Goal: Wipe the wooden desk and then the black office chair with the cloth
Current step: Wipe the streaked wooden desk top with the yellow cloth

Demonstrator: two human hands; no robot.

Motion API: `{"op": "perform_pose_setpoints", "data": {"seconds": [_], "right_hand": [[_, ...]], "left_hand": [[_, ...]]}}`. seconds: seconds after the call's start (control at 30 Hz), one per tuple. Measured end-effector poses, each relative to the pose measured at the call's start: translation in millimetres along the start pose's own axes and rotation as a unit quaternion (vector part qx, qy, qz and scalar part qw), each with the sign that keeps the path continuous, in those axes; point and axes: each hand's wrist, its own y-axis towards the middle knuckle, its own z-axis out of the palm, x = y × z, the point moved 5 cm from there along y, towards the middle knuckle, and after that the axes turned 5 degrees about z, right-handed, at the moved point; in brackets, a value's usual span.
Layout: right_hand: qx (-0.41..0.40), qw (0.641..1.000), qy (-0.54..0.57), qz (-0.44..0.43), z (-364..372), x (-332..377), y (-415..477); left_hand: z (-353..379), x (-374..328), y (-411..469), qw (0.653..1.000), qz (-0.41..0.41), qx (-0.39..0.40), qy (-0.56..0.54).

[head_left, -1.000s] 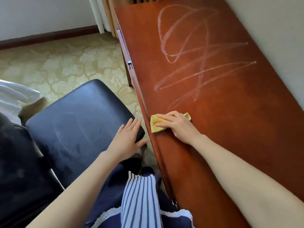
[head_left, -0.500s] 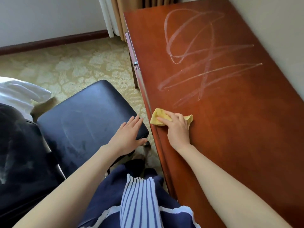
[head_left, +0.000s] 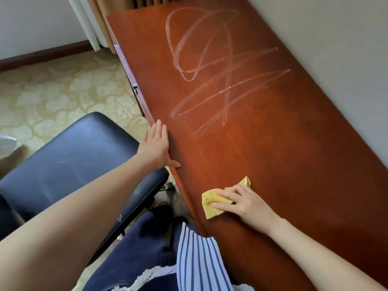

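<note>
The reddish wooden desk (head_left: 273, 156) runs along the wall on the right, with pale scribbled streaks across its far half. A crumpled yellow cloth (head_left: 212, 203) lies on the desk near its front edge. My right hand (head_left: 244, 203) presses down on the cloth with spread, nearly straight fingers. My left hand (head_left: 156, 147) rests flat on the desk's front edge, fingers straight, thumb on the top. The black office chair (head_left: 69, 162) stands to the left of the desk, its seat partly under my left forearm.
Patterned beige carpet (head_left: 52, 91) covers the floor on the left. Curtains (head_left: 98, 19) hang at the far end of the desk. A drawer handle (head_left: 135, 88) sticks out from the desk's front. The wall (head_left: 336, 49) borders the desk on the right.
My left hand has left the chair seat and now rests on the desk's front edge. My right hand has slid the cloth inward from the desk's edge.
</note>
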Motion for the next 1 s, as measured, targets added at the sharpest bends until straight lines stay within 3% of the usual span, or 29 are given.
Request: {"op": "perform_pose_setpoints", "data": {"seconds": [0.13,0.27,0.57,0.83,1.0], "right_hand": [[0.03,0.998,-0.029,-0.037,-5.8,-13.2,17.3],[0.039,0.998,-0.038,-0.011,-14.7,-31.5,55.1],[0.066,0.984,-0.016,0.165,-24.4,-65.3,167.9],[0.01,0.962,0.008,0.273,-13.3,-50.1,255.7],[-0.033,0.944,0.028,0.328,-2.2,-31.8,242.8]], "left_hand": [[-2.9,3.9,14.0,1.0,-0.008,0.007,0.025],[1.0,6.2,22.4,0.999,0.007,0.005,0.034],[3.4,7.1,24.9,1.0,0.02,-0.001,0.007],[8.5,11.0,30.0,0.999,0.035,-0.01,0.004],[7.5,16.1,28.4,0.999,0.045,-0.016,0.024]]}}
